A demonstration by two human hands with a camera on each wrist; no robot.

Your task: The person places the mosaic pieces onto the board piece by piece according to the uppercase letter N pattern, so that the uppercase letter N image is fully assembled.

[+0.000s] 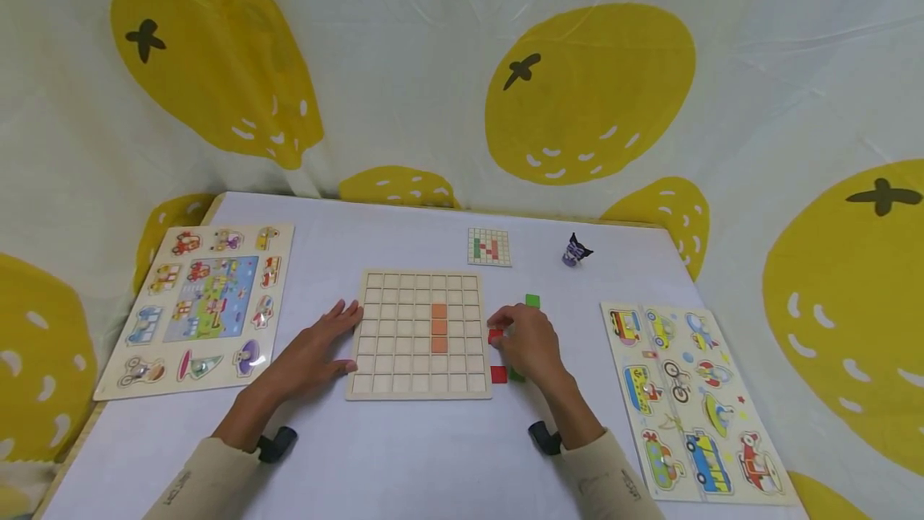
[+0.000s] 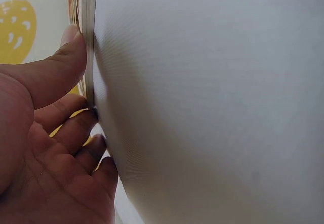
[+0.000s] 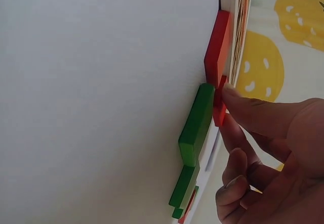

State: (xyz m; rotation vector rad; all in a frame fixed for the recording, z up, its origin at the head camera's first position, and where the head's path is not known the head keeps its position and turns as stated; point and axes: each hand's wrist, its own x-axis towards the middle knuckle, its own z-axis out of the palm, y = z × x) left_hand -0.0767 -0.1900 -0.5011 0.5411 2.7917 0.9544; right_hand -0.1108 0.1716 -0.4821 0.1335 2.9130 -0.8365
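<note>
A wooden grid board lies mid-table, with three orange square tiles stacked in one column of cells. My left hand rests against the board's left edge, thumb and fingers spread and relaxed. Just off the right edge, my right hand pinches a red square tile between thumb and fingers. Another red tile lies close to the board's lower right corner, beside a green tile. Beyond the right hand sits a second green tile. The hand partly covers other tiles.
Behind the board lies a small pattern card with coloured squares. A small dark figurine stands to its right. Picture puzzle boards flank the table, one at left and one at right. A lemon-print curtain hangs behind.
</note>
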